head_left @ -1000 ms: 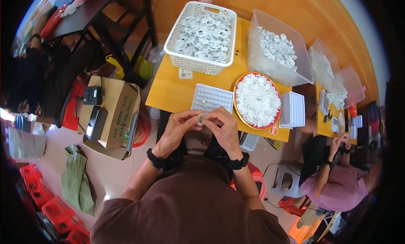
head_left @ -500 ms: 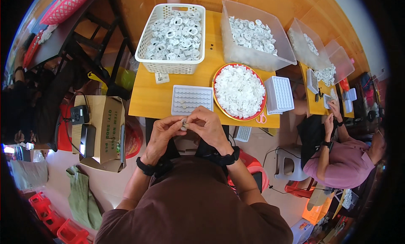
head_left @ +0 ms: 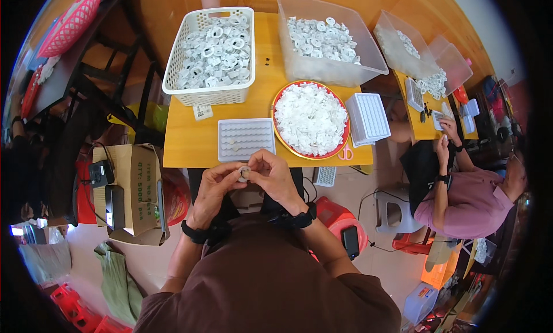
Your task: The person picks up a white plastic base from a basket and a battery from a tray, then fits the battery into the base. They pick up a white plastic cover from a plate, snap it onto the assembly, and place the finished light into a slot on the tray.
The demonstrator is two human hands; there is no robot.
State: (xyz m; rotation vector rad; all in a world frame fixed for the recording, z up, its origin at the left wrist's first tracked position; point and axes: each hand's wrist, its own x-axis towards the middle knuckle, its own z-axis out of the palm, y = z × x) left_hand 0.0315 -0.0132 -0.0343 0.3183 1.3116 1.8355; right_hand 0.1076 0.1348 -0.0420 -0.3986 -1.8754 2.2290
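Just past the near edge of the yellow table (head_left: 193,151), both my hands meet on a small round whitish part (head_left: 243,173). My left hand (head_left: 216,188) pinches it from the left with thumb and fingers. The right hand (head_left: 273,179) has its thumb and fingertips pressed to the part's other side. A tan or brass-coloured spot shows on its face, but the detail is too small to make out. Right beyond my hands lies a pale tray (head_left: 222,154) with rows of small pockets; a few small round pieces sit in it. To its right is a red-rimmed round plate (head_left: 348,126) heaped with white plastic pieces.
A white perforated basket (head_left: 210,97) and a translucent bin (head_left: 334,75), both full of white parts, stand at the back. Stacked trays (head_left: 371,117) and pink scissors (head_left: 345,153) lie at the right. A cardboard box (head_left: 135,189) stands left; a co-worker (head_left: 461,203) works at the far right.
The part between my fingers has turned, and its round face now shows more. My hands stay together. The whole view has shifted slightly, so the table appears farther left.
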